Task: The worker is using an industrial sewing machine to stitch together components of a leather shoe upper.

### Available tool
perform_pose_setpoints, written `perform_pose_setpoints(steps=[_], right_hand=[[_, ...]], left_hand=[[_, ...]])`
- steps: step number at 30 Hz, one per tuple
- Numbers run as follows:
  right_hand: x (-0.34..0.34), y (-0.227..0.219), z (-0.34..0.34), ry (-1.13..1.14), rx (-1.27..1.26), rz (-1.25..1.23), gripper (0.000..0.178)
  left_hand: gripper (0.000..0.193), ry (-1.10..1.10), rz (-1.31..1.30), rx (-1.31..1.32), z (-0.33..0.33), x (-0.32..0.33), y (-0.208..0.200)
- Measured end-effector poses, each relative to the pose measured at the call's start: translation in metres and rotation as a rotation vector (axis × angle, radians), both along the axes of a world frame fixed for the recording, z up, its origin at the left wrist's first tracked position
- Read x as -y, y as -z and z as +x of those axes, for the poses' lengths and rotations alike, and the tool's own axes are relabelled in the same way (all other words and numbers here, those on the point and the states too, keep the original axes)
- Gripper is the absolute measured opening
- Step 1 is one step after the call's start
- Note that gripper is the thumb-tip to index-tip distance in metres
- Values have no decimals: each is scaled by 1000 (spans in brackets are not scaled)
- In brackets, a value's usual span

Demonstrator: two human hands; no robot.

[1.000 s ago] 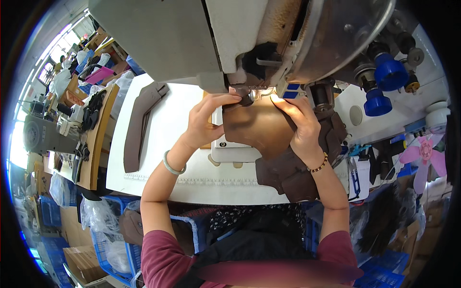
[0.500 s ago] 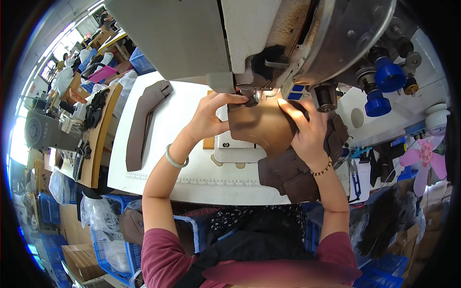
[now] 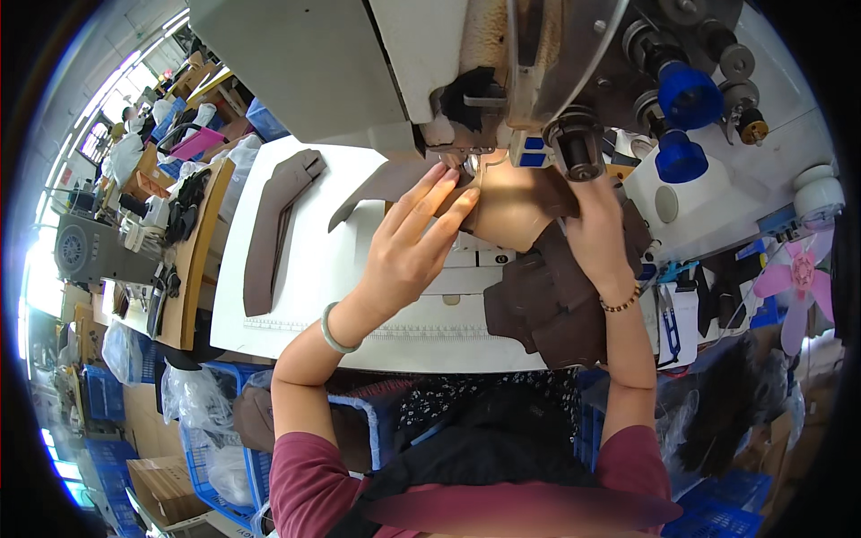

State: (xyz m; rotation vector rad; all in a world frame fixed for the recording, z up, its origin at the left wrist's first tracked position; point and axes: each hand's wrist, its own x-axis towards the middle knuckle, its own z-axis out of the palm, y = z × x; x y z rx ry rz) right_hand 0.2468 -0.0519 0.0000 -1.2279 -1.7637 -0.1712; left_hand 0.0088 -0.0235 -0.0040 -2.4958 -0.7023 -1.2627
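Note:
A brown panel (image 3: 518, 215), leather-like, lies under the head of a sewing machine (image 3: 305, 72) and is lit near the needle. A brown flap (image 3: 369, 195) sticks out left of the needle. My left hand (image 3: 414, 235) rests on the work beside the presser foot (image 3: 470, 165), fingers stretched out and flat. My right hand (image 3: 595, 231) is at the panel's right edge, its fingertips hidden behind the machine's dark round fitting (image 3: 576, 148). Below that hand sits an overlapping pile of brown pieces (image 3: 545, 309).
Long brown strips (image 3: 271, 247) lie on the white table (image 3: 395, 350) at left. Blue knobs (image 3: 689, 94) hang at upper right. Blue-handled snips (image 3: 668, 332) and a pink fan (image 3: 796, 280) are at right. Blue baskets (image 3: 256, 475) holding plastic bags stand below the table.
The panel has shifted, and a flap now shows left of the needle. My left hand has moved from a pinch at the edge to lying flat; my right hand has slid right.

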Motion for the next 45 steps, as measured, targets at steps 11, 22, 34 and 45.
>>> perform_pose_setpoints(steps=[11,22,34,45], right_hand=[[128,-83,313,772,-390,975,29],[98,-112,494,274,-1022,369,36],[95,-123,469,302,-1092,371,40],[98,-116,467,242,-980,415,35]], left_hand=[[40,-134,106,-45,10,10,2],[38,-139,116,-49,11,12,1],[41,-115,38,-9,10,13,-3],[37,-118,89,-24,9,11,-2]])
